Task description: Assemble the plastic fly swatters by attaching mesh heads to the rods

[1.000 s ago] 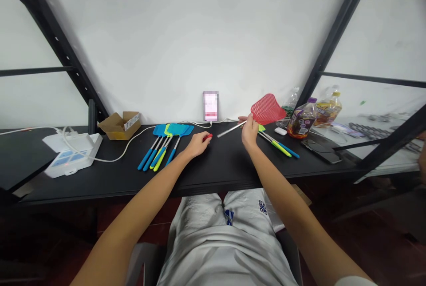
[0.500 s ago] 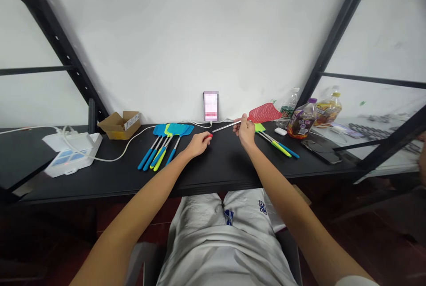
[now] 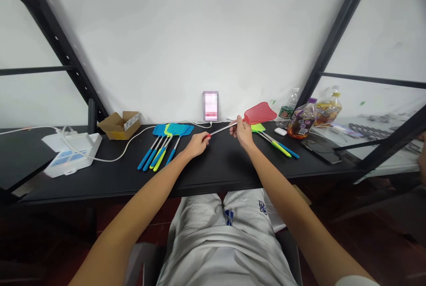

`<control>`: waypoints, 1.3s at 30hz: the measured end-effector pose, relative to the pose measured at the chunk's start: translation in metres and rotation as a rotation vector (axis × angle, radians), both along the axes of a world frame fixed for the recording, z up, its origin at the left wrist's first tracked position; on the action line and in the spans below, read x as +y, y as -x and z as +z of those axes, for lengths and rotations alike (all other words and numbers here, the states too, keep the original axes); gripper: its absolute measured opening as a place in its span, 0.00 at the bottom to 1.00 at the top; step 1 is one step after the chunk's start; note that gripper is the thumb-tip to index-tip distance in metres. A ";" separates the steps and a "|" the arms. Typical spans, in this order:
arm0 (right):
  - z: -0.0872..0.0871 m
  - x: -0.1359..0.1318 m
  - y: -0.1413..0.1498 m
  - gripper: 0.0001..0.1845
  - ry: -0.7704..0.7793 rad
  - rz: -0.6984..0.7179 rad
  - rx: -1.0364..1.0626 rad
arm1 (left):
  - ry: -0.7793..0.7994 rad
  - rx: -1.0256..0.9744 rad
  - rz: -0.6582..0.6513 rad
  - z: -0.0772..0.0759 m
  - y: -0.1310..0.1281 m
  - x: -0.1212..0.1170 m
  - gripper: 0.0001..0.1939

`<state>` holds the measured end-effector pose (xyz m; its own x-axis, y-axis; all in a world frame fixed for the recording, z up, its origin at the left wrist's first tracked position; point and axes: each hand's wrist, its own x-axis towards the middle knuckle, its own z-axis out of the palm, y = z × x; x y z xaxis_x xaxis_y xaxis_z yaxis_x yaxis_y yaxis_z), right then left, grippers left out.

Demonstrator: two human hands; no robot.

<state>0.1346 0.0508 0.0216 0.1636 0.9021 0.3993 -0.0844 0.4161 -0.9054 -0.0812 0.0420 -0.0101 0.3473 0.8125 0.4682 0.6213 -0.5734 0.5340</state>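
On the counter (image 3: 219,164), one cardboard box (image 3: 121,128) sits farthest left of what I count, then a pile of swatters (image 3: 176,129) with handles on; I make it six, four blue and two yellow-green, though the overlap makes that uncertain. The fingers of my left hand (image 3: 197,144) are clamped round one red handle (image 3: 208,136), mostly hidden, beyond which one lit phone (image 3: 211,106) stands upright. One metal rod (image 3: 221,129) meets the handle's end; I judge the two brought together, but can't tell whether the fit is complete. My right hand (image 3: 244,135) pinches the rod just below the single red swatter head (image 3: 261,113). Right of that lie two more handled swatters (image 3: 282,148), one yellow-green handle, one blue, then three bottles (image 3: 302,119).
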 end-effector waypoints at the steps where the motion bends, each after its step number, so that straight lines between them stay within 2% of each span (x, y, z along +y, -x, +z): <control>1: 0.000 0.000 0.000 0.33 0.001 0.006 -0.002 | 0.001 -0.002 -0.005 0.000 0.000 -0.001 0.11; 5: -0.003 0.001 0.003 0.32 0.017 0.060 -0.023 | 0.002 -0.015 -0.052 0.001 -0.002 -0.004 0.11; 9: -0.007 -0.002 0.012 0.33 0.085 0.260 -0.111 | -0.011 -0.030 -0.095 0.001 -0.008 -0.007 0.10; 12: -0.009 -0.004 0.017 0.32 0.126 0.353 -0.177 | -0.012 -0.032 -0.089 0.001 -0.010 -0.008 0.11; 20: -0.016 -0.001 0.018 0.23 0.111 0.419 -0.319 | 0.005 -0.060 -0.035 0.003 -0.011 -0.010 0.13; 27: -0.022 0.000 0.018 0.21 0.066 0.509 -0.559 | -0.006 -0.061 -0.074 0.012 -0.010 -0.017 0.15; 29: -0.023 -0.001 0.016 0.20 0.056 0.469 -0.589 | -0.025 -0.066 -0.036 0.014 -0.009 -0.017 0.14; 31: -0.024 0.001 0.013 0.17 0.030 0.351 -0.620 | -0.069 -0.106 0.058 0.017 -0.007 -0.016 0.13; 35: -0.023 0.013 -0.002 0.10 -0.036 -0.024 -0.789 | -0.200 -0.200 0.339 0.028 0.003 -0.015 0.11; 39: -0.013 0.019 -0.027 0.09 0.070 -0.439 -0.982 | -0.265 -0.199 0.595 0.042 0.018 -0.016 0.13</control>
<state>0.1621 0.0695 0.0089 0.1151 0.8687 0.4818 0.8359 0.1774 -0.5194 -0.0988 0.0262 0.0316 -0.2369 0.6873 0.6867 0.7758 -0.2916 0.5596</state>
